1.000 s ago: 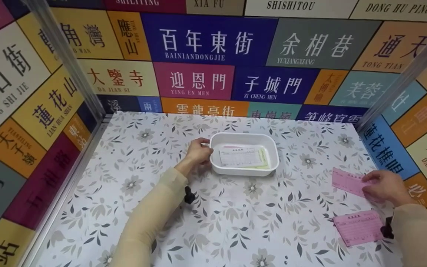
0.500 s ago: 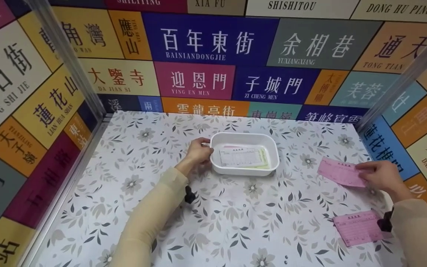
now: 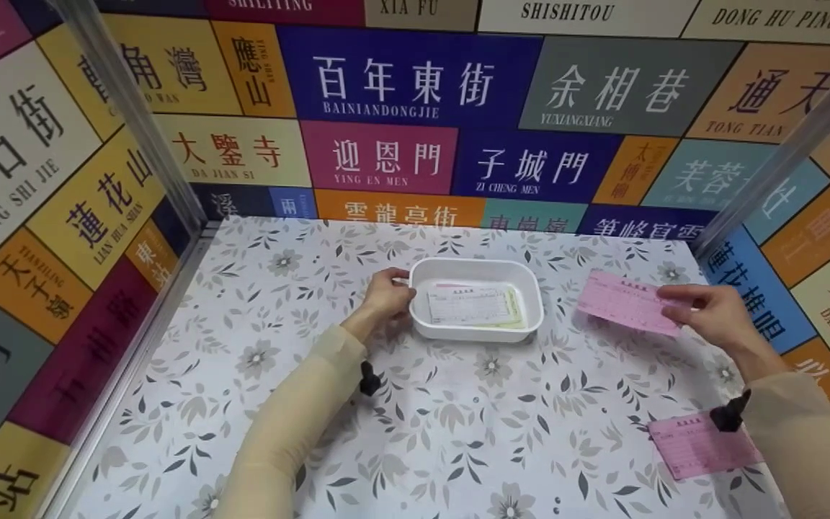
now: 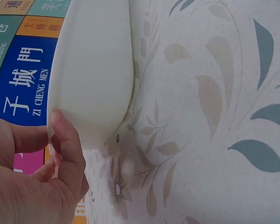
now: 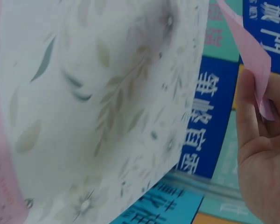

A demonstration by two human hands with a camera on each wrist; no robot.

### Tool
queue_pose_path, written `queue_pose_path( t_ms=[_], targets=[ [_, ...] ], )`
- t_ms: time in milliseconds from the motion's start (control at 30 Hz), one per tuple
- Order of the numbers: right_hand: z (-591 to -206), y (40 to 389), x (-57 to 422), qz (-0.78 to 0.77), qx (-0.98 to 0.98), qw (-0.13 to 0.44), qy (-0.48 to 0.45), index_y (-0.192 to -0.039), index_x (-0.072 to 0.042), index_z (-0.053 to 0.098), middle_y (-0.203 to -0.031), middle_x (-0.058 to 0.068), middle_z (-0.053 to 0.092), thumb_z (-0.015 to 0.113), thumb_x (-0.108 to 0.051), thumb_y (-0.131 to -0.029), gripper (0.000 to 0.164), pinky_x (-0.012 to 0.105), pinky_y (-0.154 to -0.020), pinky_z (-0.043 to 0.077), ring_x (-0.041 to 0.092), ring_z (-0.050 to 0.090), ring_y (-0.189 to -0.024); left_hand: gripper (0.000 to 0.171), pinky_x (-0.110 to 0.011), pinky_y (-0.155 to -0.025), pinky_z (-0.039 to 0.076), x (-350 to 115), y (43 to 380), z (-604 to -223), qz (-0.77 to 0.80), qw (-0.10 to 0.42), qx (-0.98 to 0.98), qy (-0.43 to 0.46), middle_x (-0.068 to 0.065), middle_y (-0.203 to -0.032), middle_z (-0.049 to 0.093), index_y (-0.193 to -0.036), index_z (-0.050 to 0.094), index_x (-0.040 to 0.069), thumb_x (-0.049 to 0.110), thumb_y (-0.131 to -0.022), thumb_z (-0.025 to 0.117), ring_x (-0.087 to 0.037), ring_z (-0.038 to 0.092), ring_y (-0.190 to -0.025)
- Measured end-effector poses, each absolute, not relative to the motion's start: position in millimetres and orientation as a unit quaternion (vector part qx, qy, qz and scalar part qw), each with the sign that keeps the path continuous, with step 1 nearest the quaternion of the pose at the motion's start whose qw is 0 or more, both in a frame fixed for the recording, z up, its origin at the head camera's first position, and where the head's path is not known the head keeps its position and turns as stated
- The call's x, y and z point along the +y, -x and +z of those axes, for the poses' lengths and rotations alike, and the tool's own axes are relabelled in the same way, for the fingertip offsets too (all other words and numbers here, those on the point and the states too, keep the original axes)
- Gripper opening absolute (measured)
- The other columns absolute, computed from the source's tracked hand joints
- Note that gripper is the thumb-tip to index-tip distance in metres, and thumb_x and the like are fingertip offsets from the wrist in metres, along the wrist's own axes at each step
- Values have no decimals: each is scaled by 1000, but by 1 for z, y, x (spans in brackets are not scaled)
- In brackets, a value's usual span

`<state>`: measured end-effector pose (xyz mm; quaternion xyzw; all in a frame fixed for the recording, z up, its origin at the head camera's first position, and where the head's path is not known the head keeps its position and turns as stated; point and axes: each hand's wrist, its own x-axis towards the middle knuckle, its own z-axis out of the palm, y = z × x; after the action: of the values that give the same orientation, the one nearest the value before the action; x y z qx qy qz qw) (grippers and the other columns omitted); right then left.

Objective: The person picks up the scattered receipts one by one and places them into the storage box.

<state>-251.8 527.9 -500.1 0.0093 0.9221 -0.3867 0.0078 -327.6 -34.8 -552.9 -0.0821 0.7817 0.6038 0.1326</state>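
Note:
A white plastic tray (image 3: 476,334) stands on the table; several paper slips (image 3: 467,306), white, yellow and a bit of pink, lie inside it. My left hand (image 3: 387,297) pinches the tray's left rim between thumb and fingers, as the left wrist view shows with the tray wall (image 4: 95,70). To the right of the tray, my right hand (image 3: 714,317) holds a pink printed slip (image 3: 624,301) by its right end, raised off the table. The right wrist view has this pink slip (image 5: 252,53) edge-on and bent between thumb and fingers.
Another pink slip (image 3: 703,447) lies flat at the front right, partly under my right wrist. The floral tabletop (image 3: 415,425) is walled on the left, back and right by colourful sign panels (image 3: 408,79) with metal corner posts (image 3: 793,137).
My right hand has moved left and away from me, bringing the pink slip up off the table and closer to the tray. The left hand and the tray stay put.

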Motion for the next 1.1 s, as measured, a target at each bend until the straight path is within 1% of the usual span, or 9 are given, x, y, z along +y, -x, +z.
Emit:
queue_pose_path(
  t_ms=[200,400,533,600,700,767,833,900,1100],
  targets=[
    [-494,262,493,-465,884,-8,39,-140,13,70,-113,-33,78,81,-1,-101,43,15,-71,62,-8,71,-94,52,-33,-65,67,-34,328,-553,594,133,789,80,-8,-108,68,-150,64,2,1,-97,65,-23,73,-83],
    [-497,276,456,-496,864,-24,85,-135,12,74,-115,-29,80,84,2,-96,41,12,-74,61,-6,72,-102,53,-33,-66,62,-35,327,-551,595,147,785,84,-6,-107,65,-152,63,4,2,-99,65,-16,67,-73],
    [-500,287,427,-510,853,-21,111,-133,12,75,-117,-26,81,85,6,-94,41,10,-83,60,-7,73,-107,52,-31,-61,57,-35,326,-550,598,137,785,83,-6,-103,65,-151,64,2,1,-98,65,-13,62,-67],
    [-502,291,413,-511,850,-18,124,-132,12,76,-120,-18,83,84,7,-93,41,9,-87,59,-8,73,-107,53,-29,-60,57,-36,327,-550,599,137,784,83,-6,-103,65,-151,63,2,1,-98,65,-14,63,-68],
    [-507,298,396,-504,852,-8,138,-131,11,77,-128,6,85,83,8,-92,40,8,-90,58,-8,73,-105,52,-30,-61,61,-34,326,-551,601,132,784,80,-7,-103,67,-149,64,1,0,-98,65,-17,66,-73],
    [-511,303,385,-498,855,0,144,-131,10,78,-133,23,81,83,8,-93,39,8,-90,58,-8,73,-104,51,-34,-64,65,-34,327,-551,603,131,783,75,-8,-105,68,-149,64,1,1,-98,65,-20,69,-79],
    [-515,307,375,-493,857,9,148,-130,9,79,-135,34,76,82,8,-93,37,8,-88,58,-6,73,-103,51,-35,-67,66,-33,327,-552,601,133,785,72,-8,-105,68,-149,64,1,2,-98,65,-20,71,-82],
    [-520,312,367,-485,861,17,153,-129,8,79,-134,36,75,81,8,-92,37,9,-87,58,-5,72,-101,51,-35,-69,66,-33,327,-553,601,137,784,71,-7,-104,68,-149,64,1,2,-98,64,-19,70,-81],
    [-530,325,338,-464,868,34,173,-127,6,81,-131,32,79,81,7,-90,37,9,-88,55,2,72,-102,52,-35,-72,62,-35,326,-551,602,144,781,88,-4,-100,65,-150,63,4,1,-98,64,-17,68,-76]
  ],
)
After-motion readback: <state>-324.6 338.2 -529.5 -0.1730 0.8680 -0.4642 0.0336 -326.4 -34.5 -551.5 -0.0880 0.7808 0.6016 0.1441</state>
